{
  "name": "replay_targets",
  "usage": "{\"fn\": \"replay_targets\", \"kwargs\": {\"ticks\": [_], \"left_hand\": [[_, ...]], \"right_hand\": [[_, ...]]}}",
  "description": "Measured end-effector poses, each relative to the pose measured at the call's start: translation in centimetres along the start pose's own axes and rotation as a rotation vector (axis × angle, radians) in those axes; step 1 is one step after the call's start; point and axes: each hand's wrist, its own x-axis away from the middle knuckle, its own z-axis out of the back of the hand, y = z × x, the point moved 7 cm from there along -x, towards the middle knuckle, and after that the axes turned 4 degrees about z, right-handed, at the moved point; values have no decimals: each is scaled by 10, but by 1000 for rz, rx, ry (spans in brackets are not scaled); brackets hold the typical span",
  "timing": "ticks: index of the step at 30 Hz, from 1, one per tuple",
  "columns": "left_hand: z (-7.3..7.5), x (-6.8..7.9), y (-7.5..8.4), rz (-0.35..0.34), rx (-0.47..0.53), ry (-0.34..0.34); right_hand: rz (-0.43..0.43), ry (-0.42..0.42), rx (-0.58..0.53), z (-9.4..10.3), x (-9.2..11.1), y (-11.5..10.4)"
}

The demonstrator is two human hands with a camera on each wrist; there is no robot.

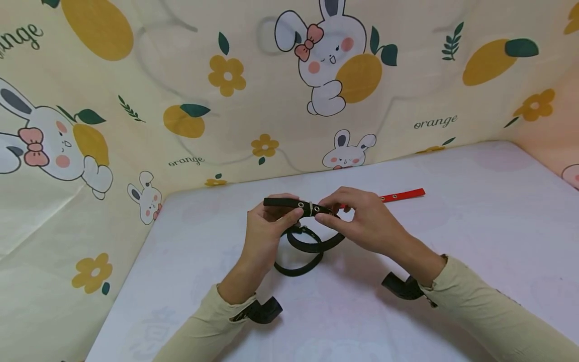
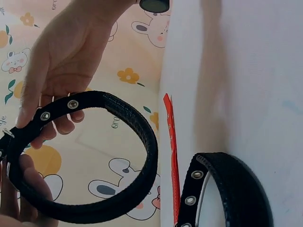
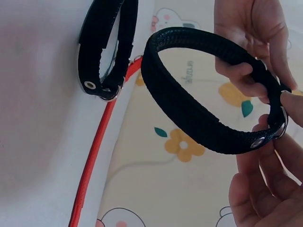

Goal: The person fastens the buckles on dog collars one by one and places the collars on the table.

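Both hands hold a black collar up over the table, its strap closed into a loop and lined with metal eyelets. My left hand pinches the strap between thumb and fingers, beside the free end that points left. On the other side of a metal keeper, my right hand pinches the strap near the buckle, which its fingers partly hide. A second black collar, also looped, stands on the table just below the held one. Farther back lies a red collar, stretched out and partly hidden behind the hands.
A white cloth covers the table. Behind and at the left hangs a cream fabric printed with rabbits, oranges and flowers. Dark camera mounts stick out under both sleeves.
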Motion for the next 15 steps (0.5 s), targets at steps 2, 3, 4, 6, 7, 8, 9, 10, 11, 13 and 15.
{"fn": "replay_targets", "kwargs": {"ticks": [2, 3, 4, 6, 7, 8, 9, 10, 11, 13, 15], "left_hand": [[0, 1, 0, -4, -7, 5], [-1, 1, 1, -5, -8, 5], [-1, 1, 1, -6, -11, 5], [-2, 2, 1, -6, -13, 3], [-2, 2, 1, -4, -13, 3], [-2, 2, 1, -4, -17, 3], [-2, 1, 1, -4, -19, 5], [-1, 1, 1, -7, -22, 8], [-1, 1, 2, -8, -23, 12], [0, 1, 3, -13, -19, 18], [1, 1, 4, -20, -5, 22]], "right_hand": [[0, -4, -11, -1, 0, -1], [-1, -5, -15, -1, 0, -1], [-2, -6, -19, -1, 0, -1], [-3, -8, -28, -1, 0, -2], [-4, -8, -29, -1, 0, -2], [-3, -8, -28, -1, 0, -2], [-1, -8, -27, -1, 0, -2], [3, -8, -25, 0, 0, -2], [5, -8, -21, 0, 0, -2], [10, -8, -10, 0, 0, -2], [13, -8, 2, 0, 0, -2]]}}
